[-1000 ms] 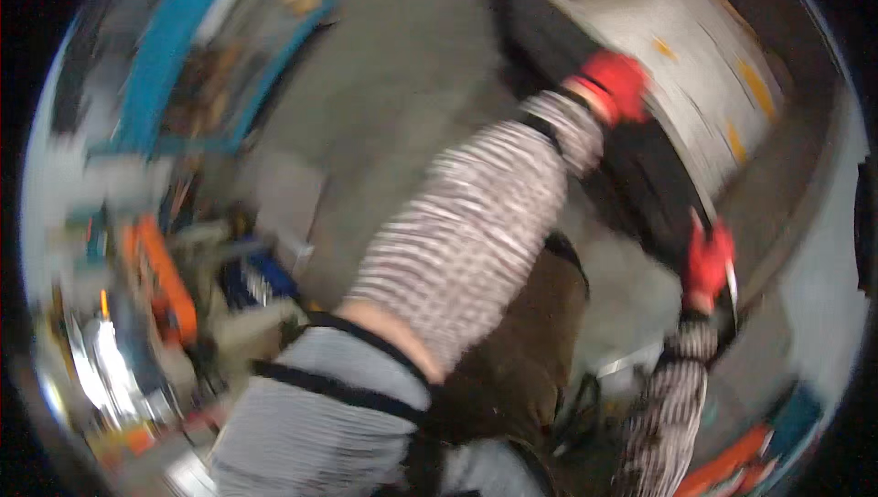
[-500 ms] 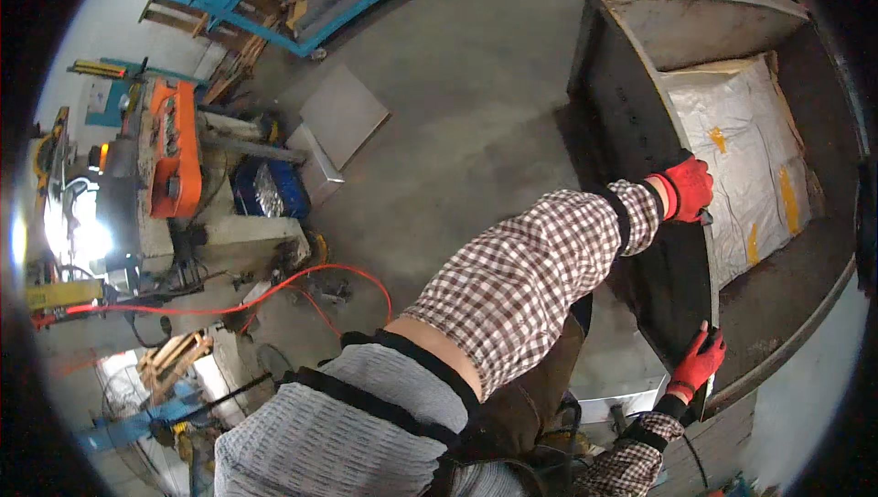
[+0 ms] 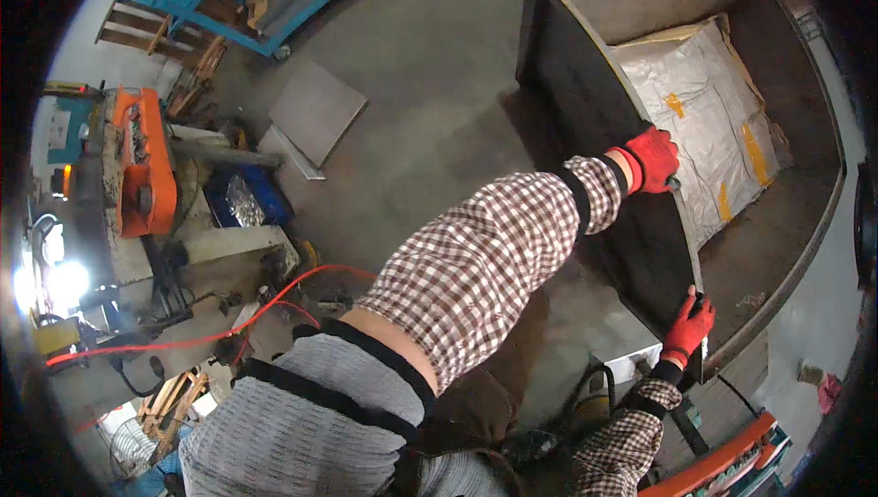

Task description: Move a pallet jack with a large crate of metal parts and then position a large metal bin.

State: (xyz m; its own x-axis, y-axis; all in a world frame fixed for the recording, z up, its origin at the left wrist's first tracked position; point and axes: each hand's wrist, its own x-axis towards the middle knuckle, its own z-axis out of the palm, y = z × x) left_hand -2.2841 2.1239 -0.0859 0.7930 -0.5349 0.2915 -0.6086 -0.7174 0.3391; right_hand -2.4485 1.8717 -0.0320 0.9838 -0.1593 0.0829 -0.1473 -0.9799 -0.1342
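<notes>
A large dark metal bin (image 3: 611, 76) with high walls stands at my right. My left hand (image 3: 651, 160), in a red glove, is closed over the top edge of its near-side wall. Further along the same edge, close to the bin's nearer corner, my right hand (image 3: 690, 328) grips the rim, also in a red glove. The fingers of both hands are partly hidden. Inside the bin lies a crumpled silvery-white sheet (image 3: 695, 113) with patches of yellow tape. Checked sleeves cover both my forearms.
At left stands a machine with an orange part (image 3: 146, 168) and a bright lamp. Beside it are a blue crate (image 3: 247, 195) and a flat grey panel (image 3: 315, 117) on the floor. A blue cart (image 3: 320, 12) stands behind; a red hose (image 3: 192, 343) runs across at left.
The whole view has shifted, so the bin and my hands appear further left and slightly higher. Both hands keep hold of the rim. An orange-edged object has come into view at lower right.
</notes>
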